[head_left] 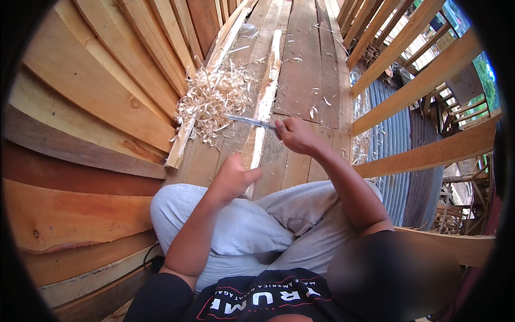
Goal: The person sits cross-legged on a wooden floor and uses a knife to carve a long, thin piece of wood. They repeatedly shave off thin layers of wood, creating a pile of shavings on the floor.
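Observation:
A long pale wooden pole (265, 99), peeled white along much of its length, runs away from my lap over the floorboards. My left hand (234, 176) is closed around its near end. My right hand (295, 135) grips the handle of a knife (251, 121), whose handle is mostly hidden by the fingers. The blade lies across the pole, its tip pointing left toward a heap of curled wood shavings (214, 99). The near end of the pole reaches my crossed legs in grey trousers.
A plank wall (96, 80) rises on the left, with another pale strip of wood (185, 137) along its foot. A slatted wooden railing (424, 155) borders the right side, with corrugated metal sheets (394, 139) beyond it. A small clear container (248, 30) sits farther ahead.

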A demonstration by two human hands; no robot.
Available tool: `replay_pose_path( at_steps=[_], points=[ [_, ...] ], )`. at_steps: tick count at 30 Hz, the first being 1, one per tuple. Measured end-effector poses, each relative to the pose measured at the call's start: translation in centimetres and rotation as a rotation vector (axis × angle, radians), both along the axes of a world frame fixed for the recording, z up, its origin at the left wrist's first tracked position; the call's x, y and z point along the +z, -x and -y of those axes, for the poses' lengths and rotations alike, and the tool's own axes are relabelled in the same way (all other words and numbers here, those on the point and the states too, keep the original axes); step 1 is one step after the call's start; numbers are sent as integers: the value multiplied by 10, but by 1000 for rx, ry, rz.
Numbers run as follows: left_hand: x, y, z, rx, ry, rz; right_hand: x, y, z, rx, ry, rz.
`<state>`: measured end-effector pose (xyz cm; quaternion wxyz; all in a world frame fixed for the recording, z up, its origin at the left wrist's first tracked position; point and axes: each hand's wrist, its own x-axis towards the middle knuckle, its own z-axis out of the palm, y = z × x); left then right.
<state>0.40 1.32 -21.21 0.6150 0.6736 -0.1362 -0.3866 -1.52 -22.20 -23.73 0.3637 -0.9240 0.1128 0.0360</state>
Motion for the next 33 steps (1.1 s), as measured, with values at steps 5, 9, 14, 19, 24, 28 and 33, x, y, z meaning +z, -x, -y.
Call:
replay_pose_path(
  at_steps=[5,9,14,19,24,28,33],
  points=[
    [6,-1,0,-62,-36,17,13,8,-24,-155,434,156],
    [6,1,3,-86,-43,-96,-10,-4,-5,-118,524,425],
    [11,-1,7,-67,-77,-109,-20,-2,-19,-198,601,430],
    [6,-8,9,-124,-53,-126,-8,-15,2,-121,509,216],
    [11,-3,7,-97,-80,-96,12,-16,16,25,283,-121],
    [4,-1,7,-93,-79,-76,-21,-15,18,-80,179,-23],
    [1,1,8,-72,-55,-73,-18,-11,1,-192,412,155]
  ],
)
